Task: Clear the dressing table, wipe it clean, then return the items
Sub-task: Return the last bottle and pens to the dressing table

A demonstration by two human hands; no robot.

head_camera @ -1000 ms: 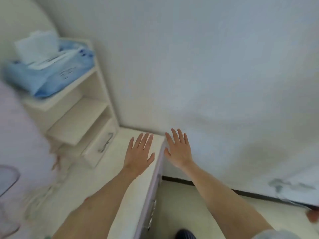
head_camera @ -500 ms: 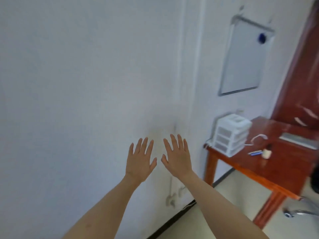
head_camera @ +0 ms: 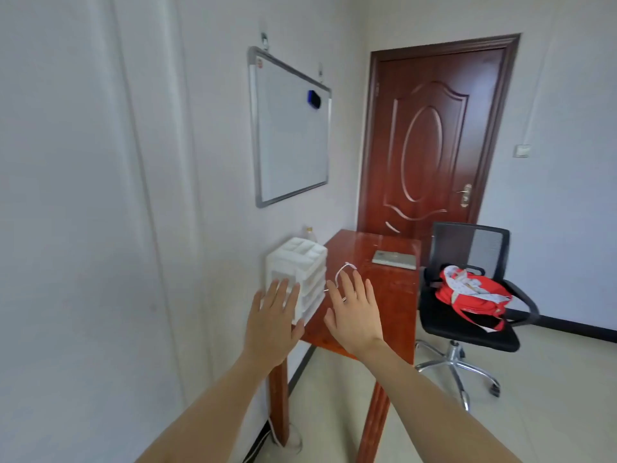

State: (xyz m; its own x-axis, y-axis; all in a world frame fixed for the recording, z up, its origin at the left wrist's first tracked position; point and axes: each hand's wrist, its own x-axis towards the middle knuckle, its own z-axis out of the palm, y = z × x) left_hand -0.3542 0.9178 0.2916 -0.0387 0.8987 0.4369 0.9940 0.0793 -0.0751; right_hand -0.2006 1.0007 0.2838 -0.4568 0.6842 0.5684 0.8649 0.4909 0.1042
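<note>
A red-brown wooden table (head_camera: 390, 289) stands against the left wall ahead of me. On its near left corner sits a white plastic drawer organiser (head_camera: 300, 269). A white cable (head_camera: 344, 270) loops beside it, and a flat grey book or tablet (head_camera: 394, 259) lies further back. My left hand (head_camera: 273, 324) and my right hand (head_camera: 355, 315) are both raised in front of me, fingers straight and spread, palms away, holding nothing. They hang in the air short of the table and partly cover the organiser and the table's near edge.
A black mesh office chair (head_camera: 467, 315) with a red bag (head_camera: 470, 294) on its seat stands right of the table. A whiteboard (head_camera: 290, 128) hangs on the left wall. A closed brown door (head_camera: 430, 142) is behind the table. Pale tiled floor lies to the right.
My view has swung right, from the white dressing table and tissue pack, across the bare wall, to the wooden table and door. Both hands stay raised and spread.
</note>
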